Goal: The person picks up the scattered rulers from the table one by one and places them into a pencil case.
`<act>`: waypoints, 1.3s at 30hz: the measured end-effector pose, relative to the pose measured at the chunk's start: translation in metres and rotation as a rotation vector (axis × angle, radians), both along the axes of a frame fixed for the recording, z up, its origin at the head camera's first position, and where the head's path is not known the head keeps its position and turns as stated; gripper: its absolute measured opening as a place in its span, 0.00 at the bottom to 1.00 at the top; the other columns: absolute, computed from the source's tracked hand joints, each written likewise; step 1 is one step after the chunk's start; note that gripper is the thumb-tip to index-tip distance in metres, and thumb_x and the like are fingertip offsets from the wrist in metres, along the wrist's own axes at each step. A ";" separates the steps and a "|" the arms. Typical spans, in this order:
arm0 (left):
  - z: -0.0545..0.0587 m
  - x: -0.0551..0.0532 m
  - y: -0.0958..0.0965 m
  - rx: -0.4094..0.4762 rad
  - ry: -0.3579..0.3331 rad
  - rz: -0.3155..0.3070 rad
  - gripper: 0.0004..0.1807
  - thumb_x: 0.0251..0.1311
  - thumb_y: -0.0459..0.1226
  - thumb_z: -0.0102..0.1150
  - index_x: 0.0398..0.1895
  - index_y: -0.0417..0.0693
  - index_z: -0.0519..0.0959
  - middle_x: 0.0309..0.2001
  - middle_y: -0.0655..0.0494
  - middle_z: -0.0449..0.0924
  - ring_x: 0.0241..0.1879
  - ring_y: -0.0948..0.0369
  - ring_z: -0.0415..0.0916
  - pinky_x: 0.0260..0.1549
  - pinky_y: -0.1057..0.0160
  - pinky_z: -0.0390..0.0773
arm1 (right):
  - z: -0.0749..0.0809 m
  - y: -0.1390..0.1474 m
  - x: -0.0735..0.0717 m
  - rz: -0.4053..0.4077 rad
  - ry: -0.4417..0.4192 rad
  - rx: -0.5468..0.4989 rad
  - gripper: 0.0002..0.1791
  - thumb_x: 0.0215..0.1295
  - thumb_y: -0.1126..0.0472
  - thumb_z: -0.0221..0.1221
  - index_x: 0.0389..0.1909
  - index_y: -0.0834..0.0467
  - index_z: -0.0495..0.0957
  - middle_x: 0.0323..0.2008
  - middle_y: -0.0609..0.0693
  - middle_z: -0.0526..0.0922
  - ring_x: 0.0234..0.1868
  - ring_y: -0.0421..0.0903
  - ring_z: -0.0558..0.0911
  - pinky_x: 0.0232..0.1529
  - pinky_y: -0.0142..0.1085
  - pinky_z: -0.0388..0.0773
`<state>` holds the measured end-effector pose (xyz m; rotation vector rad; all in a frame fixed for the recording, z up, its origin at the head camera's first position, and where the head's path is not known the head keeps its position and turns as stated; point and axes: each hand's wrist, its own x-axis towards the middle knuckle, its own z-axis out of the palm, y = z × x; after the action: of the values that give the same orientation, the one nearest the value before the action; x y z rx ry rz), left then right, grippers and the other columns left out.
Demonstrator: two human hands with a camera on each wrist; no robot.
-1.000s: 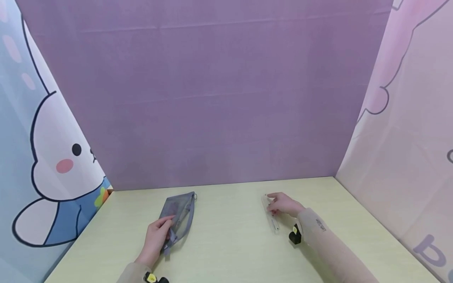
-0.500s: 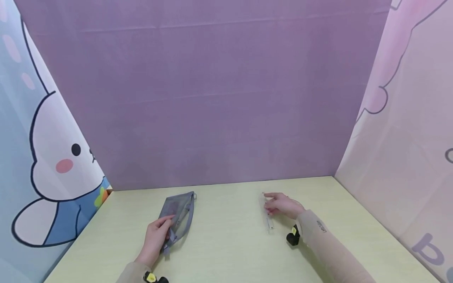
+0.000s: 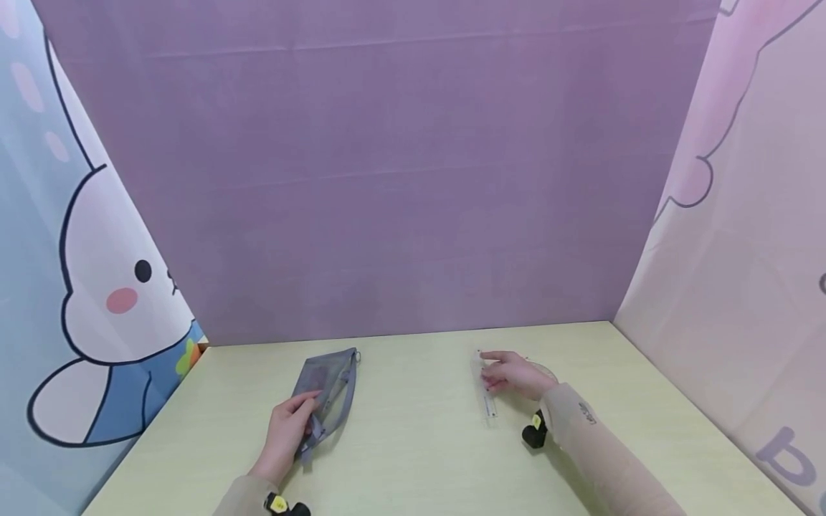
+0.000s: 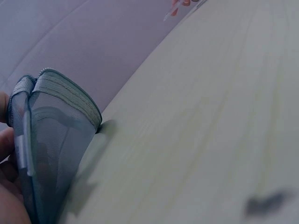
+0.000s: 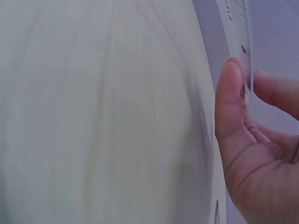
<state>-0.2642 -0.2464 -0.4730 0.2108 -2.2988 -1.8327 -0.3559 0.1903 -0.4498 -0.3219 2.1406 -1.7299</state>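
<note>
My left hand [image 3: 284, 430] pinches the near side of a grey mesh zip pouch [image 3: 332, 369], which stands partly spread over the table. In the left wrist view the pouch [image 4: 65, 135] shows its zip edge on top, with my fingers at the left frame edge. Over on the right, my right hand [image 3: 515, 375] holds a clear ruler [image 3: 487, 408] that runs lengthwise away from me. The right wrist view shows the ruler [image 5: 243, 28] with printed scale marks, pinched between thumb and fingers; its lower end is hidden by the hand.
A clear curved edge [image 3: 544, 370] shows just behind my right hand, mostly covered by it. The pale table [image 3: 413, 430] ends at a purple cloth backdrop [image 3: 413, 215]. Printed curtains [image 3: 729, 287] stand on both sides.
My right hand has shifted slightly left with the ruler, and a clear curved edge now shows more behind it. The left hand and pouch have stayed nearly the same.
</note>
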 end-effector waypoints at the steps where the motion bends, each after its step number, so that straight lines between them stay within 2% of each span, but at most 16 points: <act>1: 0.000 0.000 0.000 0.000 0.000 0.000 0.19 0.62 0.34 0.51 0.55 0.35 0.78 0.28 0.54 0.73 0.22 0.63 0.67 0.25 0.67 0.69 | -0.001 0.000 -0.001 0.004 -0.003 -0.001 0.34 0.69 0.67 0.52 0.71 0.72 0.51 0.39 0.60 0.78 0.37 0.48 0.80 0.43 0.40 0.79; 10: 0.001 0.001 -0.001 0.003 -0.012 0.007 0.20 0.62 0.34 0.51 0.55 0.35 0.78 0.27 0.54 0.73 0.21 0.63 0.67 0.25 0.67 0.68 | -0.003 -0.013 -0.002 0.022 0.010 0.008 0.34 0.68 0.64 0.54 0.70 0.72 0.53 0.43 0.62 0.78 0.41 0.49 0.81 0.46 0.41 0.79; 31: 0.001 0.001 0.001 -0.004 0.002 -0.005 0.19 0.63 0.33 0.50 0.55 0.34 0.78 0.27 0.54 0.72 0.22 0.63 0.67 0.25 0.67 0.68 | -0.004 -0.053 -0.005 0.030 0.007 -0.025 0.32 0.67 0.67 0.56 0.69 0.72 0.57 0.41 0.61 0.80 0.39 0.49 0.82 0.45 0.42 0.79; 39: 0.000 0.000 0.000 0.003 -0.006 -0.007 0.19 0.62 0.34 0.51 0.55 0.35 0.78 0.26 0.55 0.72 0.22 0.62 0.67 0.25 0.66 0.68 | -0.006 -0.069 -0.007 0.044 -0.017 -0.069 0.33 0.65 0.67 0.56 0.69 0.72 0.57 0.40 0.60 0.80 0.38 0.48 0.82 0.46 0.42 0.79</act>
<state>-0.2638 -0.2465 -0.4727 0.2102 -2.3036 -1.8418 -0.3629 0.1218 -0.4557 -0.3693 2.0497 -1.7786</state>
